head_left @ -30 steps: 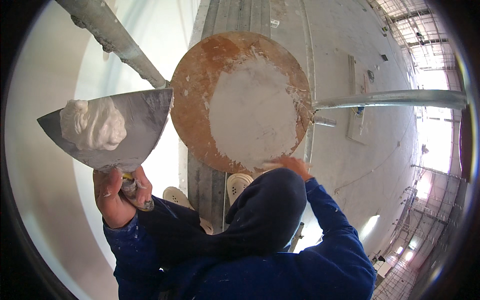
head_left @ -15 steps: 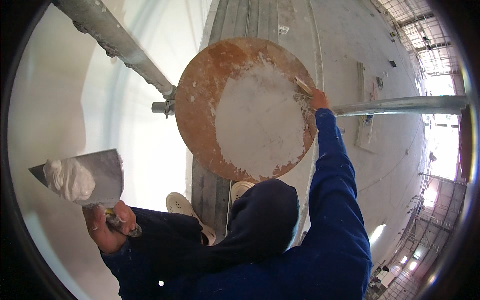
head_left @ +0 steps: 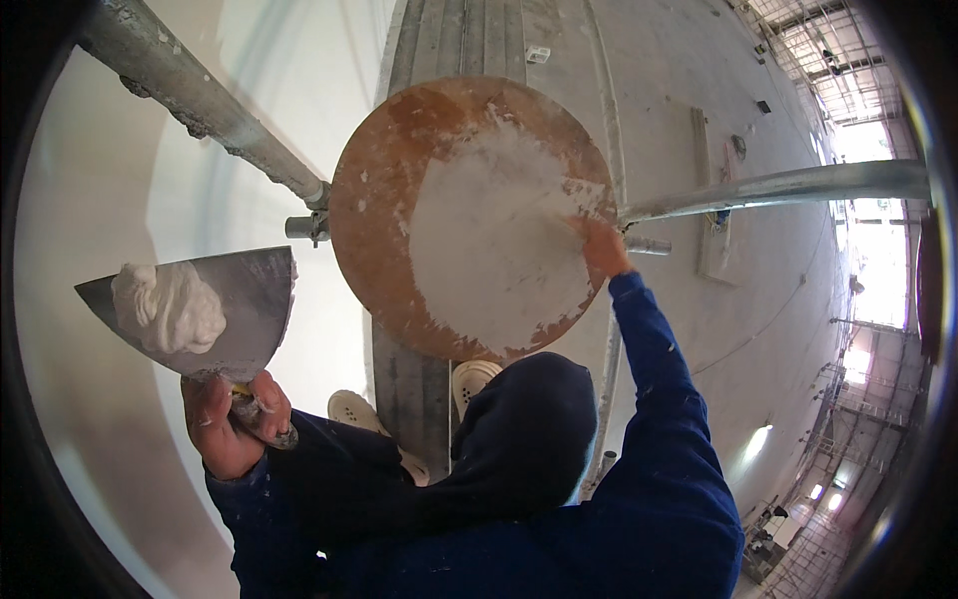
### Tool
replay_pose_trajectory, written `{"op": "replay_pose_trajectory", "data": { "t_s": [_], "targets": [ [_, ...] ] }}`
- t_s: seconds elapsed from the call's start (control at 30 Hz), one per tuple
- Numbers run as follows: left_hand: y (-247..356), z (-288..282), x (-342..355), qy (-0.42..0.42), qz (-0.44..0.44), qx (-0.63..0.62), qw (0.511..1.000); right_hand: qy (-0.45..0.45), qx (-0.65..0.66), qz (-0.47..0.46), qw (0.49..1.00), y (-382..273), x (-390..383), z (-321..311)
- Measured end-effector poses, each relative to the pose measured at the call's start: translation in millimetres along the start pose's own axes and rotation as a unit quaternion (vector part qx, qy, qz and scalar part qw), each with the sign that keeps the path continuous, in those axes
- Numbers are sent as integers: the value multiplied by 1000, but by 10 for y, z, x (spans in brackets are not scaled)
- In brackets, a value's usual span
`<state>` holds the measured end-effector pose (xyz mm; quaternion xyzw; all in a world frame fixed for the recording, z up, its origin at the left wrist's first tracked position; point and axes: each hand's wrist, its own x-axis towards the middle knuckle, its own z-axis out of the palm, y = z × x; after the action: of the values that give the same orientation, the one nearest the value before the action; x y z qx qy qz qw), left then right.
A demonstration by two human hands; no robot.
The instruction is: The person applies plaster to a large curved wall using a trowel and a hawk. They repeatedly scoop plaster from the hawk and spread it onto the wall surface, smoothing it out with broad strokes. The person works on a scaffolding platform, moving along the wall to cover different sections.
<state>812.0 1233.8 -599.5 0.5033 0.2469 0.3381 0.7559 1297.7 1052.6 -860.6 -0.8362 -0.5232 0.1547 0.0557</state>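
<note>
My left hand [head_left: 235, 419] is closed around the short handle of a wide putty knife [head_left: 244, 299], held at the left before the pale wall. A thick heap of white plaster [head_left: 180, 309] sits on its dark, fan-shaped blade. My right hand [head_left: 603, 248] is over the right part of a round brown board [head_left: 374, 240]. White plaster [head_left: 494, 240] coats much of that board in a smeared layer. The right fingers look closed on a flat scraper, which motion blur and the hand mostly hide.
Grey metal planks [head_left: 459, 45] run under the board and my light clogs [head_left: 354, 409]. A crusted metal pole [head_left: 215, 110] slants at the upper left; another pole [head_left: 788, 190] extends right. The pale floor [head_left: 659, 150] lies below, with a long board [head_left: 704, 180] on it.
My right hand has moved from the board's right rim inward and nearer me, across the plaster. The left hand has brought the loaded putty knife slightly right, its blade turned a little.
</note>
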Motion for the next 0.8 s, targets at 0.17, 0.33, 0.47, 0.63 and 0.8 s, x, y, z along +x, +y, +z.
{"op": "replay_pose_trajectory", "data": {
  "t_s": [0.17, 0.33, 0.47, 0.63, 0.8],
  "targets": [
    [-7, -101, -132, 37, -14, 0, 999, 105, 7, 86, 991, 25, 608, -421],
    [-31, -293, -285, 26, -10, -30, 999, 32, -6, 111, 993, 300, 864, -14],
    [59, -135, -170, -18, 5, -9, 1000, 25, -85, 72, 993, 317, 520, 313],
    [-2, -69, -112, -6, -4, -19, 1000, -17, -89, 7, 996, -370, -218, 217],
    [7, 114, 17, -10, 1, 8, 1000, -64, -52, 39, 996, -1110, -1224, 313]
  ]
}}
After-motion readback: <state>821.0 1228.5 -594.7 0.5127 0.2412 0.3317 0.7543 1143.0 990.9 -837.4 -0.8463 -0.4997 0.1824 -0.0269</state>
